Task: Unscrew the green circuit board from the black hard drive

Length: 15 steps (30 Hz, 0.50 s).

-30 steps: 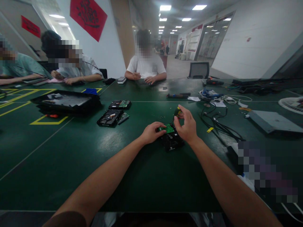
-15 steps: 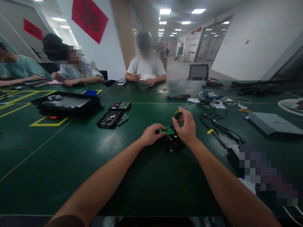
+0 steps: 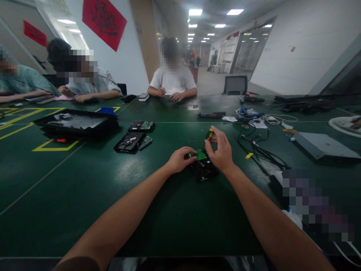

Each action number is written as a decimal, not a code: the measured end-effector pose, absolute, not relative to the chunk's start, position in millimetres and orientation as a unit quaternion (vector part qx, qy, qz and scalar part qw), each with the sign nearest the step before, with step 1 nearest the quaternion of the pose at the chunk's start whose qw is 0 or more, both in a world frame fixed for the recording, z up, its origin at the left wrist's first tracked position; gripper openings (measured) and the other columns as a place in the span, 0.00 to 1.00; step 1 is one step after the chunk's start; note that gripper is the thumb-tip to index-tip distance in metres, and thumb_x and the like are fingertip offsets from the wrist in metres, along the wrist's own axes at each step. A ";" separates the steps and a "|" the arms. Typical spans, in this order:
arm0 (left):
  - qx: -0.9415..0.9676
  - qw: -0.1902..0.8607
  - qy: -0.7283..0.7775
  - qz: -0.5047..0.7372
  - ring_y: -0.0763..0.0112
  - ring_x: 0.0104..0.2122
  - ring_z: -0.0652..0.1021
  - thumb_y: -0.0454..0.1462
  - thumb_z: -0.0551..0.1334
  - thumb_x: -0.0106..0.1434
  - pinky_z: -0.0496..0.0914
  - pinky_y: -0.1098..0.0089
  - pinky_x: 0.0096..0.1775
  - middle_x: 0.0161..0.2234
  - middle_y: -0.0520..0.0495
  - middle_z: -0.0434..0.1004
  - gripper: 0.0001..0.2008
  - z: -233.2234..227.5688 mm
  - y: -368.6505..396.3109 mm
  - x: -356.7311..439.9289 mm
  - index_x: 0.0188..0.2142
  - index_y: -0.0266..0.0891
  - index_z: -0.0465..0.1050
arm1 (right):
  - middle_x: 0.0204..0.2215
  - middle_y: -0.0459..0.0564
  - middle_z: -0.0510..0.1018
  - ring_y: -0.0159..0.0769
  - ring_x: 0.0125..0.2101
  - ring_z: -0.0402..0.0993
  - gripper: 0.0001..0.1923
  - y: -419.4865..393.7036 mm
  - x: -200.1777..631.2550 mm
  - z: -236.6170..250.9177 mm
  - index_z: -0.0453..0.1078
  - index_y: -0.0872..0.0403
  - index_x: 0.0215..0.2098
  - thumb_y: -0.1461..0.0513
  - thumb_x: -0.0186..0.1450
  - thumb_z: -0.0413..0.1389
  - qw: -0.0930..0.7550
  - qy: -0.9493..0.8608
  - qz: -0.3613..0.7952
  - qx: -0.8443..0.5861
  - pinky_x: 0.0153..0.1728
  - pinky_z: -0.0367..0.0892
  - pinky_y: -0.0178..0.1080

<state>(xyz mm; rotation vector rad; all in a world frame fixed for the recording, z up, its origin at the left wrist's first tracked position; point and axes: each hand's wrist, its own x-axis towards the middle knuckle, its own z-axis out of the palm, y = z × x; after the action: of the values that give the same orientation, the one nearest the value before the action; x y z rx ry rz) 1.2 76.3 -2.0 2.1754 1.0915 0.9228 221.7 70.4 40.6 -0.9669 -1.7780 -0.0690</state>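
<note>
A long green table point(image 3: 84, 195) fills an office hall, with other people seated at its far and left sides; near the middle, straight ahead of the person, a black drive point(image 3: 203, 169) lies flat with a green board point(image 3: 200, 154) on its far end. The left hand point(image 3: 178, 159) rests on the table at the drive's left edge, its fingers closed onto the near left corner of the board. The right hand point(image 3: 222, 151) stands just right of the board, fingers curled round the handle of a screwdriver point(image 3: 210, 134) with a black and yellow grip; the tool stands nearly upright, its handle above and slightly beyond the board, its tip pointing down toward the board's far right corner, though the tip itself is hidden by the fingers. So the board lies between the two hands, touching the left. More opened drives point(image 3: 131, 141) sit well apart to the left, and loose cables point(image 3: 258, 150) to the right.
</note>
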 end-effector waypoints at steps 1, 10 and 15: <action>0.806 0.266 0.403 0.342 0.64 0.45 0.78 0.42 0.68 0.65 0.73 0.62 0.48 0.55 0.44 0.77 0.15 -2.1 76.4 1.3 0.51 0.44 0.80 | 0.53 0.56 0.73 0.43 0.41 0.78 0.31 70.4 221.7 40.7 0.55 0.45 0.70 0.60 0.70 0.55 0.530 -0.745 -0.030 -0.404 0.46 0.79 0.54; 0.810 0.259 0.399 0.342 0.65 0.43 0.78 0.42 0.67 0.66 0.73 0.64 0.46 0.54 0.44 0.78 0.15 -4.5 77.6 0.3 0.51 0.44 0.79 | 0.54 0.56 0.73 0.41 0.41 0.78 0.30 70.9 221.0 40.3 0.56 0.45 0.69 0.61 0.71 0.55 0.533 -0.745 -0.026 -0.401 0.46 0.79 0.52; 0.812 0.261 0.394 0.343 0.64 0.44 0.78 0.42 0.67 0.66 0.73 0.64 0.46 0.54 0.44 0.78 0.15 -3.7 77.6 0.2 0.51 0.44 0.79 | 0.53 0.56 0.72 0.41 0.39 0.78 0.30 72.0 220.9 38.5 0.57 0.45 0.68 0.59 0.70 0.57 0.541 -0.739 -0.019 -0.402 0.41 0.81 0.50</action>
<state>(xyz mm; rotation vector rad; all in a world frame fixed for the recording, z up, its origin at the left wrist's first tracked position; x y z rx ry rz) 0.2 77.6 -3.7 2.1975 1.0681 0.9289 220.9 72.0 38.5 -0.9549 -1.7556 -0.0463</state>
